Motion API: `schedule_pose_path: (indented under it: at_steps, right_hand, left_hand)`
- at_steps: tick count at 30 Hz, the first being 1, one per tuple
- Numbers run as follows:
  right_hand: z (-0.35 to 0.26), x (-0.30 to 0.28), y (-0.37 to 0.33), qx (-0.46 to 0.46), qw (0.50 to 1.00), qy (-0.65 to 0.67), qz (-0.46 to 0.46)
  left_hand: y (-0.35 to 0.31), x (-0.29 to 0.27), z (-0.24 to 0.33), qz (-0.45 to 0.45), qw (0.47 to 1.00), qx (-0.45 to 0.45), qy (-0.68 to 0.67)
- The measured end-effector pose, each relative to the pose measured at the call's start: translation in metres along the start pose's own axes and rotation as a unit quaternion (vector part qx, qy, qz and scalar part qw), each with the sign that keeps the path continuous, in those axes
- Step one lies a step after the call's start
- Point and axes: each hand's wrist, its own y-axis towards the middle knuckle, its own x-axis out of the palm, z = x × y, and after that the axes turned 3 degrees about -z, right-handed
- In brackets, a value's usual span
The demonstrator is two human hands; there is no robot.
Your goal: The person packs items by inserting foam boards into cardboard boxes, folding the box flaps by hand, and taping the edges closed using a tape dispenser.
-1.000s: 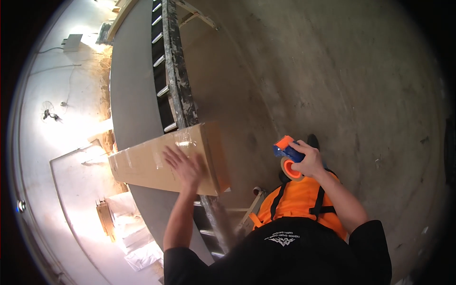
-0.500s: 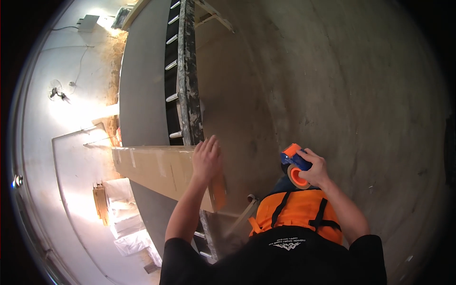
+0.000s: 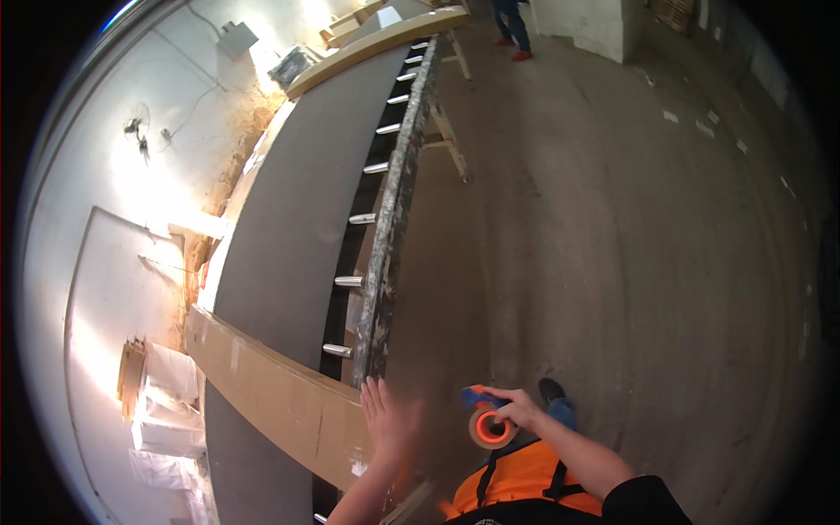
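A long, flat cardboard box (image 3: 280,394) lies across a grey conveyor belt (image 3: 289,192). At its near end, my left hand (image 3: 389,429) rests with fingers stretched out against the cardboard. My right hand (image 3: 521,409) is closed on the handle of a blue and orange tape dispenser (image 3: 490,424), loaded with a roll of tape. The dispenser is held in front of my orange apron (image 3: 516,472), apart from the box. Shiny strips of tape show on the cardboard. The box's end face is mostly hidden behind my left hand and forearm.
Metal rollers (image 3: 350,281) line the conveyor's worn side rail (image 3: 394,210). Another long cardboard box (image 3: 376,42) crosses the far end, near a person's legs (image 3: 511,26). A white pillar (image 3: 584,26) stands beyond. Plastic-wrapped packs (image 3: 166,394) sit left of the belt.
My view has swung up along the conveyor, bringing the far box and another person's legs into sight. My left hand stays at the box's end; my right keeps the tape dispenser.
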Motion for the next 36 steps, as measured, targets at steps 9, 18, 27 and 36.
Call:
schedule_pose_path:
  at_steps: [9,18,27,36]
  right_hand:
    - [-0.12,0.076,0.209,-0.026,0.962,-0.094,-0.257]
    - [-0.021,0.027,0.104,0.077,0.83,-0.274,-0.48]
    - [-0.034,0.14,0.031,-0.224,0.607,-0.577,-0.498]
    - [-0.08,0.001,0.058,0.047,0.952,-0.103,-0.285]
  left_hand:
    - [-0.009,0.008,-0.016,-0.002,1.0,0.015,-0.011]
    - [-0.011,0.022,-0.012,-0.004,0.997,0.075,0.024]
    - [-0.018,-0.015,-0.008,-0.08,0.997,0.005,0.02]
    - [-0.038,0.042,-0.024,0.032,0.998,0.047,-0.021]
